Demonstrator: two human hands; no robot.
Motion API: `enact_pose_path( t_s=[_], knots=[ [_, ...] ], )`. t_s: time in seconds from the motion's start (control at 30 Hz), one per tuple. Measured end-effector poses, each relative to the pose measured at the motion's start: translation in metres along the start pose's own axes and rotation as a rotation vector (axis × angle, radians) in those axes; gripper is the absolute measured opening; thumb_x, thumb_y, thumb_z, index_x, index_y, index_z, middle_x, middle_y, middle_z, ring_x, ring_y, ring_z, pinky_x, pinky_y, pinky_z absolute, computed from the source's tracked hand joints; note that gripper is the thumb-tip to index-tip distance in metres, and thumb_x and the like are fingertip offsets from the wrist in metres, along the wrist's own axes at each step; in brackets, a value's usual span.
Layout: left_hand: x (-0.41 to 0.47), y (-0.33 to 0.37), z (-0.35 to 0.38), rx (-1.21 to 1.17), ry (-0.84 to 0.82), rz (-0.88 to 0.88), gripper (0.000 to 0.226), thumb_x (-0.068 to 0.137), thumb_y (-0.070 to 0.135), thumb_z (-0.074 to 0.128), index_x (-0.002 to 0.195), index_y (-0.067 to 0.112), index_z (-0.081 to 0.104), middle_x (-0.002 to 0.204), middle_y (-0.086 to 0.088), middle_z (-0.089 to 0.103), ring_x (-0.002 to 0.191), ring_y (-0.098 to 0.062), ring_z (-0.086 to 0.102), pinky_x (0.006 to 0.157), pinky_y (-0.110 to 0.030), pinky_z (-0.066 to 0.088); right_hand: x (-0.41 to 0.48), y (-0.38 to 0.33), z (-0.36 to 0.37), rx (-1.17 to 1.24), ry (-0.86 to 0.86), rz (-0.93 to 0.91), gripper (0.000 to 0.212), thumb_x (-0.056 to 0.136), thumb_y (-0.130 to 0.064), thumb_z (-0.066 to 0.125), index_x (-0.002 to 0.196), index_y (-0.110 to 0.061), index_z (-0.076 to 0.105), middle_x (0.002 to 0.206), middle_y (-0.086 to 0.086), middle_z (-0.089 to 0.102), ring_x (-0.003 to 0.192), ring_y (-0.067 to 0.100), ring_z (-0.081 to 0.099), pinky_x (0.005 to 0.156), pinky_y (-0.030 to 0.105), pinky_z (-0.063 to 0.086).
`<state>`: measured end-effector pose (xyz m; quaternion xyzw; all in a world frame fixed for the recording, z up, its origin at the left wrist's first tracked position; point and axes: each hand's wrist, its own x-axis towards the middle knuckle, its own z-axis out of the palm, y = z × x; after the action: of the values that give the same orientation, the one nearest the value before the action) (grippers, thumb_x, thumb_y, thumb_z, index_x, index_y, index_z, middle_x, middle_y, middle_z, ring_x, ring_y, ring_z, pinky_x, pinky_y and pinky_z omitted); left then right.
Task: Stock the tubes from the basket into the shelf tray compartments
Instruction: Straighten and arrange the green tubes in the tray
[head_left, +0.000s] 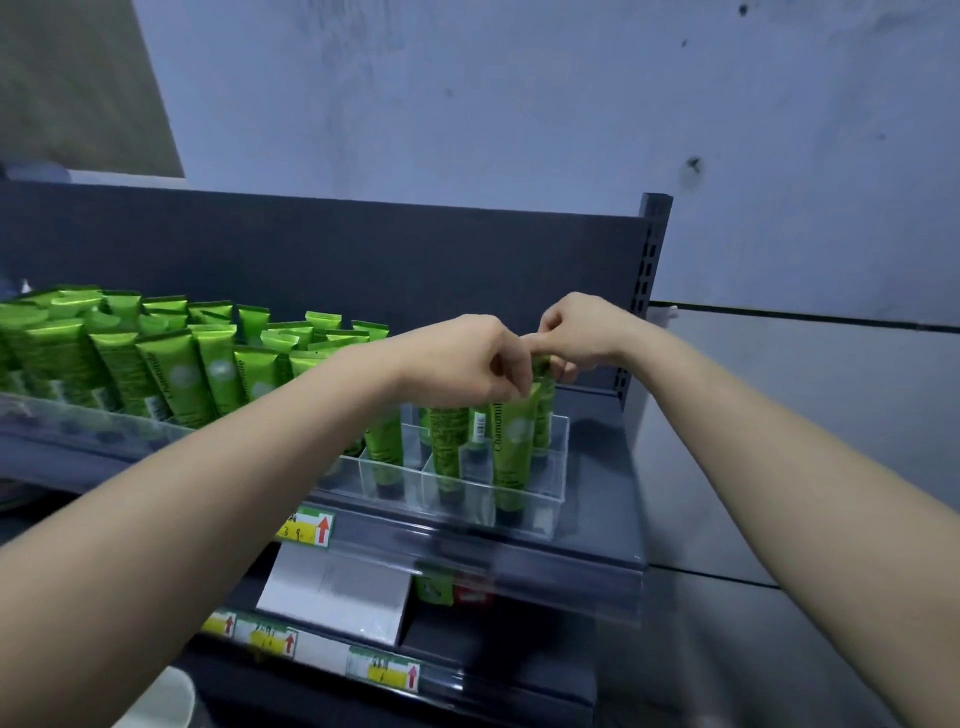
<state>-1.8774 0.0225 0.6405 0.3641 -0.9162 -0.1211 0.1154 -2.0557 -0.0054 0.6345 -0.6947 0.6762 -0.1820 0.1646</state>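
Currently, head view only. Step in hand: seating a green tube (542, 382) into the clear shelf tray (553, 501), which sits at about 5 o'clock from frame centre on the dark shelf (587, 530).

- Left hand (467, 364): fingers (506, 387) curled down, gripping tube tops.
- Right hand (584, 332): fingers (563, 370) pinched narrow on the crimped upper end of the green tube. The hands meet over the same spot, so I cannot tell whether both hold one tube.
- Tube position: upright, cap down, in the tray's rightmost compartment, at 3 o'clock of the other compartments.
- Basket: not in view.

Next move, by my judgement: lower the tube straight so that its cap settles on the tray floor, then let go without tipping its neighbours, which stand touching.

Appearance of the tubes: glossy bright green, flat crimped top, dark cap, pale round emblem, "Chamomile" printed lengthwise. Stocked rows (156, 358) lean back at 9 o'clock.

Price labels (306, 527) on the shelf edge, 7 o'clock of the tray.
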Motion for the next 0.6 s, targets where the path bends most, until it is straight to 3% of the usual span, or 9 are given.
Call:
enact_pose_path(
  t_s=[0.07,0.17,0.27,0.33,0.47,0.53,0.6],
  knots=[
    [-0.003,0.001,0.0,-0.011,0.036,0.003,0.016,0.082,0.005,0.059,0.091,0.018,0.063,0.088,0.007,0.065,0.081,-0.011,0.059,0.066,-0.015,0.045,0.002,-0.005,0.0,-0.037,-0.035,-0.015,0.022,0.082,-0.037,0.061,0.078,-0.015,0.063,0.075,0.009,0.073,0.065,0.018,0.07,0.057,0.023,0.049],
    [-0.004,0.004,0.001,0.021,0.073,-0.009,0.016,0.083,0.01,0.063,0.094,0.022,0.062,0.078,0.017,0.058,0.08,-0.007,0.056,0.069,-0.016,0.041,0.005,-0.012,0.001,-0.136,-0.063,-0.046,0.011,0.084,-0.023,0.055,0.089,-0.019,0.064,0.08,0.004,0.068,0.065,0.021,0.071,0.052,0.022,0.048],
    [-0.003,0.006,0.004,0.137,0.067,-0.017,0.014,0.088,0.02,0.062,0.1,0.021,0.069,0.075,0.016,0.056,0.085,-0.008,0.051,0.082,-0.02,0.031,0.005,-0.01,0.004,-0.172,-0.04,-0.09,0.027,0.083,-0.009,0.052,0.107,-0.02,0.058,0.097,0.002,0.06,0.067,0.022,0.069,0.055,0.027,0.053],
    [-0.003,0.004,0.004,0.151,0.08,-0.028,0.014,0.087,0.024,0.062,0.098,0.021,0.071,0.073,0.015,0.058,0.088,-0.011,0.051,0.089,-0.024,0.029,0.005,-0.008,0.005,-0.214,0.0,-0.098,0.04,0.079,-0.001,0.049,0.116,-0.016,0.056,0.103,0.006,0.062,0.079,0.024,0.067,0.069,0.033,0.057],
    [-0.005,-0.003,0.002,0.067,0.097,-0.071,0.012,0.084,0.023,0.067,0.094,0.023,0.073,0.08,0.008,0.068,0.096,-0.013,0.051,0.083,-0.021,0.033,0.005,-0.005,0.006,-0.142,0.04,-0.092,0.03,0.075,0.003,0.045,0.084,-0.014,0.068,0.082,0.009,0.073,0.076,0.022,0.072,0.077,0.037,0.059],
    [-0.005,-0.005,0.002,0.049,0.099,-0.075,0.012,0.083,0.022,0.068,0.094,0.023,0.074,0.085,0.004,0.071,0.095,-0.012,0.052,0.081,-0.019,0.036,0.004,-0.006,0.008,-0.083,0.055,-0.09,0.029,0.076,0.003,0.045,0.08,-0.013,0.068,0.077,0.01,0.072,0.072,0.022,0.072,0.073,0.034,0.06],
    [-0.003,-0.007,0.003,0.058,0.1,-0.064,0.012,0.083,0.022,0.068,0.094,0.023,0.074,0.085,0.004,0.072,0.097,-0.013,0.051,0.088,-0.023,0.036,0.002,-0.006,0.009,-0.035,0.046,-0.087,0.028,0.078,0.003,0.044,0.082,-0.013,0.067,0.077,0.011,0.072,0.068,0.022,0.072,0.069,0.031,0.058]
  ],
)
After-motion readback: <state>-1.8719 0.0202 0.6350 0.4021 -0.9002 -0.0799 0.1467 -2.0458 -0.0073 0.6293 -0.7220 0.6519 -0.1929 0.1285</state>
